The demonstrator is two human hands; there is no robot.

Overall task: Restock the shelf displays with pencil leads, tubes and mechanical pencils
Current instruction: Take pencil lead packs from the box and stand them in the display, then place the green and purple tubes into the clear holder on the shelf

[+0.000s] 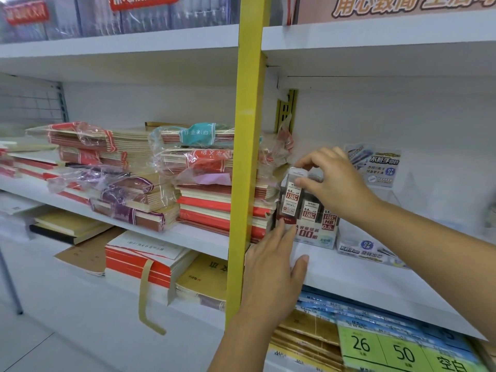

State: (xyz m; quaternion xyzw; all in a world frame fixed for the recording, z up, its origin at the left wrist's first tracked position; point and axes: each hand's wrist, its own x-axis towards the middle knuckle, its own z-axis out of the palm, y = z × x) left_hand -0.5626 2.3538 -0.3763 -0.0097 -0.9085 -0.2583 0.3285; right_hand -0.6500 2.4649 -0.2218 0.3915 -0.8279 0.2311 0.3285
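Lead case [291, 200]: likely light, stiff, slick; right hand [335, 183] pinches cap, left hand [276, 267] flat against base.

clear lead tube [291, 196] upright at left of its white display box [316, 234] on shelf [349, 267].
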